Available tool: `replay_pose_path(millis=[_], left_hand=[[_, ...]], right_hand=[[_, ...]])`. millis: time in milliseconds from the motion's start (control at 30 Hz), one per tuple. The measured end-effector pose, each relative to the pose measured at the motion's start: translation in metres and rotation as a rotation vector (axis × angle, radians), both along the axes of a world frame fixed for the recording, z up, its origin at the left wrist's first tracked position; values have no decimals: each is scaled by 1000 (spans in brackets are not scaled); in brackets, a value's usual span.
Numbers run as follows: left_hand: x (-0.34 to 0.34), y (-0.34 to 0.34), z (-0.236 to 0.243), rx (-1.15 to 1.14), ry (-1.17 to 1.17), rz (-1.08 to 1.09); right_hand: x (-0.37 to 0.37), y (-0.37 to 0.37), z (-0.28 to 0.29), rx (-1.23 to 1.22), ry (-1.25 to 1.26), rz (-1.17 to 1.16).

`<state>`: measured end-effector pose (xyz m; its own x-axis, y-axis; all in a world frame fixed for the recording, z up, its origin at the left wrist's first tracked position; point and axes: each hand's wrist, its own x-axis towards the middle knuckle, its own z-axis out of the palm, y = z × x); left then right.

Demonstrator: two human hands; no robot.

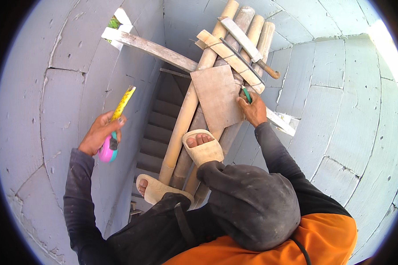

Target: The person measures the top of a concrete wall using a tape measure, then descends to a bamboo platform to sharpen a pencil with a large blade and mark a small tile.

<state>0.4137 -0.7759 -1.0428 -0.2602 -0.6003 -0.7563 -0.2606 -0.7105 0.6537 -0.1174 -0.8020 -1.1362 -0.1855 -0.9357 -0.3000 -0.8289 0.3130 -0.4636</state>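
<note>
My left hand (pixel 102 132), off to the left near the wall, is closed round a pink and teal tape measure (pixel 107 149). A short length of its yellow blade (pixel 124 102) sticks up past my fingers. In my right hand (pixel 254 109) I grip a green pencil (pixel 246 94), its tip pointing up and away from me. That hand is at the right edge of a thin, pale brown board (pixel 216 95), which lies across the bamboo poles (pixel 177 132). Whether my fingers touch the board I cannot tell.
Beyond the board lie a pale wooden strip (pixel 234 61), a thin dark rod (pixel 239 56) and a large knife (pixel 242 39) with a wooden handle. A wooden beam (pixel 154 52) meets the poles from the left. Stairs (pixel 157 134) drop away below; grey block walls (pixel 329 99) surround everything. My sandalled feet rest on the poles.
</note>
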Motion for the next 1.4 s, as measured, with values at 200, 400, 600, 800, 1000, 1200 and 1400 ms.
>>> replay_pose_path(millis=[200, 400, 600, 800, 1000, 1200, 1400], left_hand=[[27, 92, 21, 72, 54, 270], [29, 149, 31, 65, 219, 272], [-14, 93, 45, -202, 184, -72], [-9, 103, 66, -242, 143, -58], [0, 119, 67, -216, 79, -29], [-7, 103, 77, -173, 217, 182], [-21, 83, 76, -183, 223, 435]], right_hand=[[3, -1, -6, -125, 7, -100], [62, -12, 20, -7, -214, 44], [224, -13, 144, 305, -874, 646], [253, -15, 175, 302, -935, 602], [214, -61, 201, -105, -875, 407], [292, 12, 180, 289, -783, 979], [294, 41, 165, 493, -837, 1062]])
